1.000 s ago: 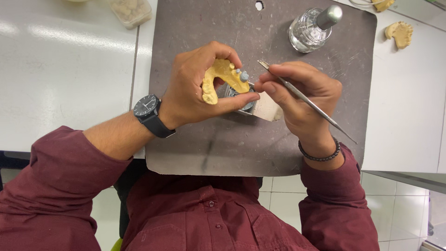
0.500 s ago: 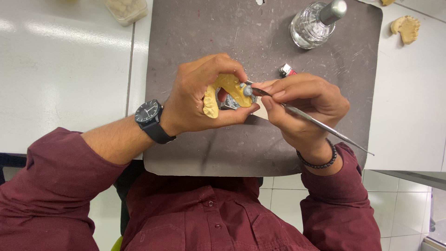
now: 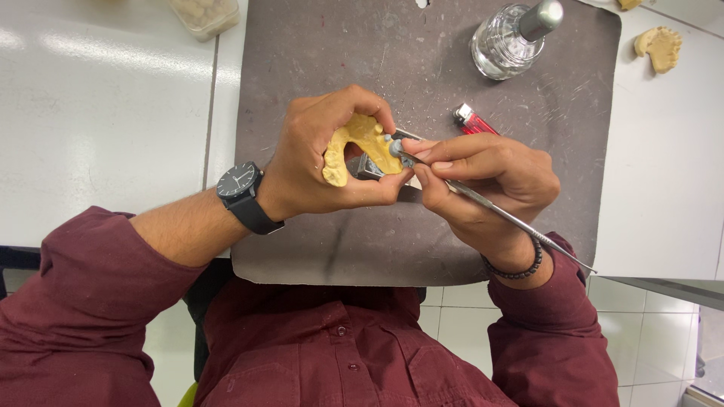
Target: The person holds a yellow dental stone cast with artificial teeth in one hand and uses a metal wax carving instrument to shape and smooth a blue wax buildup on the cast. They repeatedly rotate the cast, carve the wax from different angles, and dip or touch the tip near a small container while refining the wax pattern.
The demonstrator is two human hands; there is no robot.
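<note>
The left hand (image 3: 320,162) holds a yellow dental cast (image 3: 360,143) just above the dark grey work mat (image 3: 317,60). Its fingers curl over the top of the cast and the thumb presses along the underside, so the arch-shaped piece sits pinched between them, its open end toward the wrist. A black wristwatch (image 3: 243,190) sits on that arm.

The right hand (image 3: 486,181) meets it from the other side. Its thumb and first fingers are pressed together around a thin metal instrument (image 3: 513,220), held like a pen; the long handle runs back past the wrist and a dark bead bracelet (image 3: 516,270). The working tip touches a small grey part (image 3: 394,145) at the cast's right end, just beside the left fingertips. Something dark lies under the hands, mostly hidden.

On the mat, a red lighter (image 3: 472,120) lies near the right knuckles, and a glass bottle with a metal cap (image 3: 514,39) stands farther off. Another yellow cast (image 3: 659,47) rests on the white counter (image 3: 105,113) well apart, and a clear container (image 3: 204,13) sits at the top edge.
</note>
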